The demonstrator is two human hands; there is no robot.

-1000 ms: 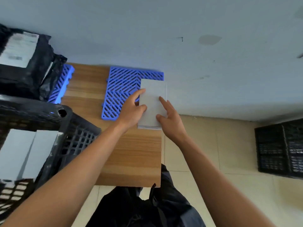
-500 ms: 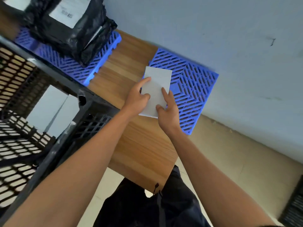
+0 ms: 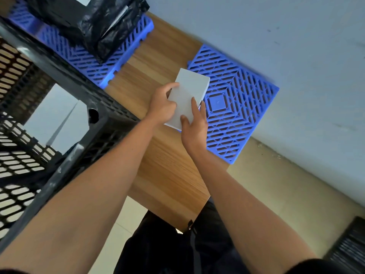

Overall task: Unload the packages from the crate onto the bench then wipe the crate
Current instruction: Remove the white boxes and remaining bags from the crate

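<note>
From my head camera, I hold a white box (image 3: 188, 97) with both hands over the wooden table (image 3: 167, 165). My left hand (image 3: 163, 106) curls its grip on the left edge; my right hand (image 3: 194, 127) pinches the near right corner. The box partly covers a blue mat (image 3: 237, 107). The black crate (image 3: 59, 107) at my left contains more white boxes (image 3: 57, 119).
</note>
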